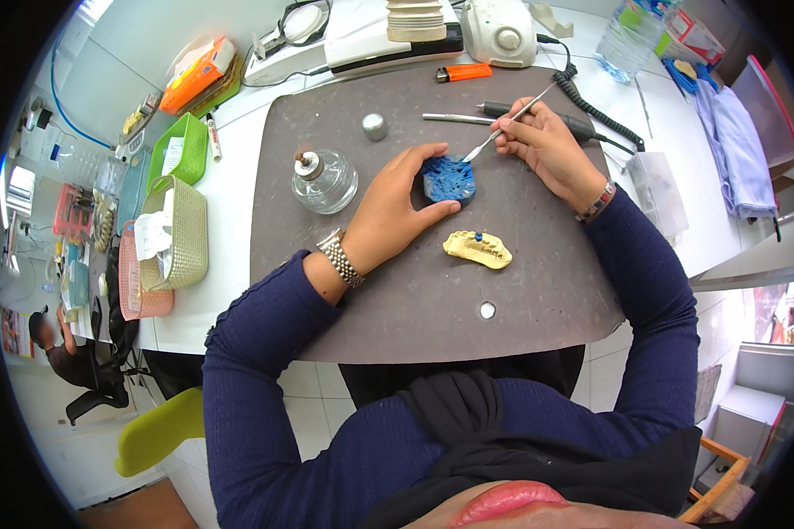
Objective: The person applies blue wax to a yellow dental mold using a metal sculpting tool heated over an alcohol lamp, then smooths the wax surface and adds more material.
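My left hand (pixel 390 198) curls around the side of a block of blue dental wax (pixel 450 182), thumb at its near edge and fingers at its far side. The wax top is rough and gouged. In a pinch, my right hand (pixel 543 148) holds a slim metal wax carver (pixel 480 149), its blade touching or just over the wax's far right edge. Nearer to me lies a pale yellow dental model (pixel 476 252) with a small blue piece on top. A glass spirit lamp (pixel 325 187) stands left of my left hand; its wick shows no visible flame.
Beyond my hands are a silver cap (pixel 375 127), an orange lighter (pixel 465 72) and a corded handpiece (pixel 576 129). A white control unit (pixel 501 33) stands at the back. Baskets (pixel 185 234) line the left; a clear plastic box (pixel 655 194) sits right. Another person (pixel 69 357) sits far left.
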Tool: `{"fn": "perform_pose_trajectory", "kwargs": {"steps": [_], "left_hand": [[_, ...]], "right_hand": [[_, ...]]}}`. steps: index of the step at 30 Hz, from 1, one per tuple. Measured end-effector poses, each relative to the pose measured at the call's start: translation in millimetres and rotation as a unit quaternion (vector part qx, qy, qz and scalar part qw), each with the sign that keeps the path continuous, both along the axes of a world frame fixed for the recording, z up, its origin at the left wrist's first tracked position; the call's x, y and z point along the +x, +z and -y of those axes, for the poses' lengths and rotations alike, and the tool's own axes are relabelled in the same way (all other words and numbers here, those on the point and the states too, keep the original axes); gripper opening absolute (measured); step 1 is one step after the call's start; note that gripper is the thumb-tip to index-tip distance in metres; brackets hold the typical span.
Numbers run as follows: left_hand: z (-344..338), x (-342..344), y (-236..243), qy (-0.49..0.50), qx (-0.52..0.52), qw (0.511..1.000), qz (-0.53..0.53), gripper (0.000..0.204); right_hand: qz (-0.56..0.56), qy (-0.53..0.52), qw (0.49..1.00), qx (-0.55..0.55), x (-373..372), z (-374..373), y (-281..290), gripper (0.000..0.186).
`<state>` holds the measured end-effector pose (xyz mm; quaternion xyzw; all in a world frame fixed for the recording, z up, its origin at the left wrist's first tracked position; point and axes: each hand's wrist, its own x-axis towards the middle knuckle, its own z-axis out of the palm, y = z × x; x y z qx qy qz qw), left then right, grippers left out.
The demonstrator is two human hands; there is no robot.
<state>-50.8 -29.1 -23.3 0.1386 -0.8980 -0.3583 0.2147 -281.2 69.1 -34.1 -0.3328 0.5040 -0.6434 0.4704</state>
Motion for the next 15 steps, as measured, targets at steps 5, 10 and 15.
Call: {"fn": "perform_pose_trajectory", "kwargs": {"steps": [5,10,15], "left_hand": [[-0.3,0.0,0.0,0.001,0.004,1.000,0.002,0.063],[0.6,-0.5,-0.3,-0.001,0.002,1.000,0.002,0.063],[0.5,0.5,-0.8,0.003,0.000,1.000,0.004,0.063]], "right_hand": [[0.001,-0.002,1.000,0.006,-1.2,0.4,-0.6,0.020],[0.002,-0.002,1.000,0.003,-1.0,-0.6,0.5,0.020],[0.000,-0.002,1.000,0.004,2.2,-1.1,3.2,0.017]]}}
